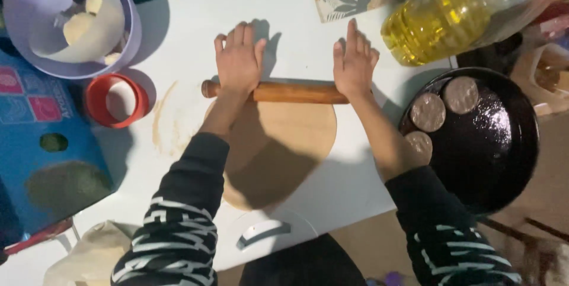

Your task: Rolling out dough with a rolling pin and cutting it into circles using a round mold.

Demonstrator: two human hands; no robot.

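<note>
A wooden rolling pin [293, 92] lies across the far edge of a wide, flat sheet of tan dough [290, 144] on the white table [308, 37]. My left hand [239, 58] presses flat on the pin's left part, fingers stretched forward. My right hand [354, 64] presses flat on its right end, fingers also spread. Both forearms in black sleeves with white stripes reach over the dough and shade much of it.
A black round pan [492, 144] with three dough discs [428, 112] sits at the right. A bottle of yellow oil [438, 19] lies behind it. At the left stand a lilac bowl [127, 37] with dough and a red round cutter [117, 101]. A white lid [264, 232] lies near me.
</note>
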